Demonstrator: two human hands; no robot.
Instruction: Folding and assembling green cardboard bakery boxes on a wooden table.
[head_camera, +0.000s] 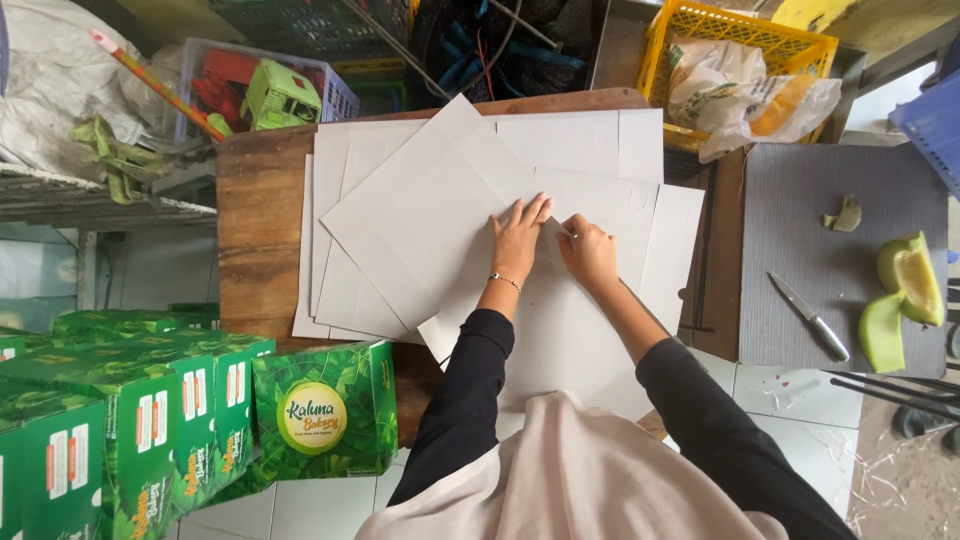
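Observation:
Several flat white cardboard box blanks (400, 215) lie fanned out on a wooden table (255, 230). My left hand (518, 237) rests flat on the top sheet, fingers spread and pointing away from me. Just to its right, my right hand (588, 252) presses the same sheet (560, 330) with fingers curled at a fold line. Neither hand lifts anything. A thin bracelet circles my left wrist. Black sleeves cover both arms.
Green printed boxes (320, 410) stand stacked on the floor at the lower left. A grey board (800, 230) at the right carries a knife (810, 317) and cut green melon pieces (905, 290). A yellow crate (735, 45) with bags sits behind; a basket (265, 85) is at back left.

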